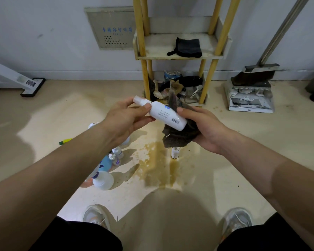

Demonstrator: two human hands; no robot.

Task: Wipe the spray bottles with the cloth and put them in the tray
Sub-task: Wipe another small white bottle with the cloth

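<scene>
Hands meet at the middle of the head view, above a stained floor. The left hand (pixel 127 120) pinches the white spray bottle (pixel 168 115) at its neck, thumb on the near side and fingers curled around the cap end. The right hand (pixel 205 131) grips the dark cloth (pixel 179 136) under the base of the bottle, and its thumb presses on the bottle body. The bottle lies tilted between both hands, in the air, well apart from the shelf tray (pixel 158 46) of the yellow rack, which I judge to be the target.

I judge the wiping step to be in progress. The risk is the thin hold at the neck: if the cloth pulls hard along the smooth body, the bottle may slip out and fall. Below stand other bottles (pixel 102 180) and one small bottle (pixel 174 153), which it could knock over. A brown spill (pixel 156 163) on the floor could also dirty it again. A finger on the cap may cause spraying.
</scene>
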